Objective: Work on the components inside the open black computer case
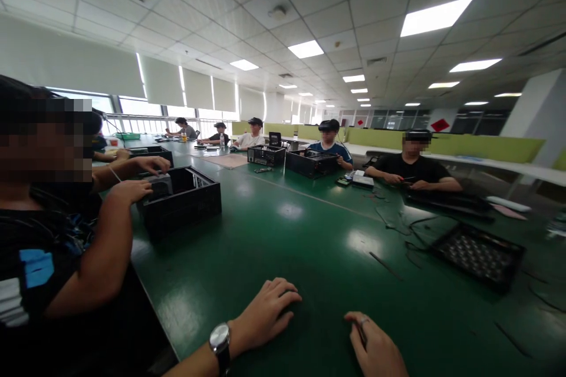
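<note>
My left hand [268,312] rests palm down on the green table [265,247], its fingers spread a little and nothing in them. A wristwatch [220,337] is on that wrist. To its right, at the bottom of the view, my right hand [375,344] lies near the tabletop with its fingers curled; a ring shows on one finger. Something dark and thin shows between its thumb and fingers, too small to name. The two hands are apart, with bare green surface between them.
At the left a person works in a black computer case [183,203]. More people sit across the table by other cases [312,163]. To the right lie a black perforated panel [480,253], loose cables [389,221] and a thin dark strip [385,265].
</note>
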### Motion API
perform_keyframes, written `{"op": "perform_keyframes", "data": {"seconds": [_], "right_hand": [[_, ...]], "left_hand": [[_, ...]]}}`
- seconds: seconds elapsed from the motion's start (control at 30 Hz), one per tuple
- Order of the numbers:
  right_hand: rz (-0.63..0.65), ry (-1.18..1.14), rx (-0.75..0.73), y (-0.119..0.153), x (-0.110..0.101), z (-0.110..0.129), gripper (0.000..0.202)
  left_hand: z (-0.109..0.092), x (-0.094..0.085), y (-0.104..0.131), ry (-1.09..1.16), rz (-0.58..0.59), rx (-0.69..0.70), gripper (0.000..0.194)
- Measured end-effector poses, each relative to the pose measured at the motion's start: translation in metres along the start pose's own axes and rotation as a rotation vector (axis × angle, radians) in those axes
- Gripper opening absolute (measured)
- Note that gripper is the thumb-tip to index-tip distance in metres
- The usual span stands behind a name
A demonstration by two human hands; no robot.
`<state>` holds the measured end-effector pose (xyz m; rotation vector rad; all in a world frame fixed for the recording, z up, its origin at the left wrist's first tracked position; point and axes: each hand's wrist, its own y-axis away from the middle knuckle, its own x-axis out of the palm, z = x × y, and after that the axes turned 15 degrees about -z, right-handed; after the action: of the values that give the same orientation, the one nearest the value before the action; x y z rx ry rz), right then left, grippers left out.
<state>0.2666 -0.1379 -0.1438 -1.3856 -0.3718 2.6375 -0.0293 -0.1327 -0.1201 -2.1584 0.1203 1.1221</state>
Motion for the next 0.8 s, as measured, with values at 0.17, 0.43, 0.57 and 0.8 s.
{"op": "perform_keyframes", "data": {"seconds": [0.17, 0.43, 0.57, 0.8], "right_hand": [[0.048, -0.027, -0.03, 0.001, -0.001, 0.004, 0.05], [0.02, -0.085, 0.013, 0.008, -0.007, 0.006, 0.046], [0.071, -0.046, 0.035, 0.01, -0.009, 0.01, 0.041], [0.109, -0.001, -0.128, 0.006, 0.007, -0.004, 0.039]], "left_hand": [[0.012, 0.006, -0.016, -0.021, -0.099, -0.063, 0.034], [0.058, -0.005, -0.114, -0.317, -0.25, 0.053, 0.04], [0.084, -0.004, -0.181, -0.399, -0.25, 0.057, 0.045], [0.122, -0.006, -0.242, -0.544, -0.25, 0.006, 0.063]]}}
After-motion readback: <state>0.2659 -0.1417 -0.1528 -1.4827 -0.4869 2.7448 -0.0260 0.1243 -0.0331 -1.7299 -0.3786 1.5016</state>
